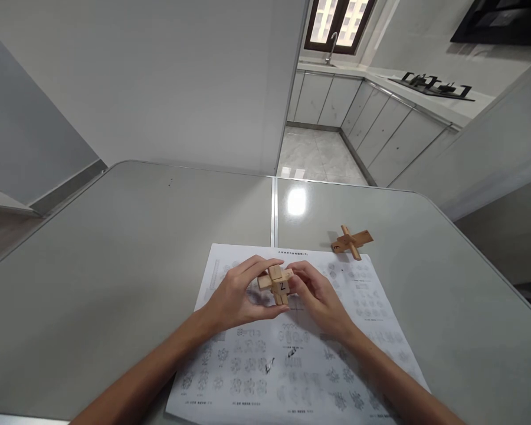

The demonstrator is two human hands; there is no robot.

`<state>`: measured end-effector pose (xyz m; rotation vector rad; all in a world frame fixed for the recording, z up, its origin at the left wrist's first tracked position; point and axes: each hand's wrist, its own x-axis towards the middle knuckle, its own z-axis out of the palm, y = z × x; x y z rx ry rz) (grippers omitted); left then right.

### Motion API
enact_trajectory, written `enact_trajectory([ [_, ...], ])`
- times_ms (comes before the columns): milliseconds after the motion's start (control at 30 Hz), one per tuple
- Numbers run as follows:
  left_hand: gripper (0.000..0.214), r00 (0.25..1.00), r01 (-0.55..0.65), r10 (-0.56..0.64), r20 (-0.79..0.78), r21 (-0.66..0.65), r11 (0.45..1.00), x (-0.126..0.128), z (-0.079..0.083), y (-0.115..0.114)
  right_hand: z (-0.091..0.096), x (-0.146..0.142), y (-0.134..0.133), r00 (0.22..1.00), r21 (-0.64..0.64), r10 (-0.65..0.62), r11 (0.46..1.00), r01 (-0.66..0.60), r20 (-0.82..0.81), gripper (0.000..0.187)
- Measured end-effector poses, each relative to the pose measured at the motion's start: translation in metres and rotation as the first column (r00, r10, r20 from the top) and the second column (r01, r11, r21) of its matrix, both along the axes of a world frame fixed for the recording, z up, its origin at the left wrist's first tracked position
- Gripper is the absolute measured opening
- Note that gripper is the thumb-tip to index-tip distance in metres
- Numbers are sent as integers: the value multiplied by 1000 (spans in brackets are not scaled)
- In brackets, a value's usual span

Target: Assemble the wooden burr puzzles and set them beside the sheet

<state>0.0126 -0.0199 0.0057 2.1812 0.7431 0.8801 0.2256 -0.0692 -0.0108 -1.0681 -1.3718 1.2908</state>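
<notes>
A light wooden interlocking puzzle [276, 283], its block marked with a dark "2", is held just above a printed sheet. My left hand [239, 292] grips it from the left, with a finger along its top and the thumb under its lower end. On the other side, the fingertips of my right hand [316, 295] are closed at the puzzle's right end; part of that end is hidden behind them. Rows of small puzzle drawings cover the white instruction sheet [248, 395] beneath both hands.
A second, darker wooden puzzle [351, 241] lies at the sheet's upper right edge. The grey table [115, 254] has a metal seam [274, 209] across it. Beyond stand a white wall [181, 82] and a kitchen counter with a stove [431, 85].
</notes>
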Motion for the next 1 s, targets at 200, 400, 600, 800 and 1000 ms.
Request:
enact_trajectory([
  [200,66,998,53,-54,20,43,998,0,-3,0,1,1,3,990,111,-22,994,6,141,33],
  [400,63,997,76,-77,1,145,987,-2,0,3,2,0,4,984,150,-75,987,51,161,41],
  [600,85,998,-14,16,-60,41,999,-6,-2,7,0,1,6,993,-239,-15,971,-15,-121,44],
  [800,66,982,-168,157,-110,-108,980,-6,-8,10,-3,16,19,787,-517,-325,856,9,-524,36],
  [1000,34,971,-155,131,-199,-113,981,-5,-11,12,-6,25,27,504,-607,-535,794,25,-678,17],
])
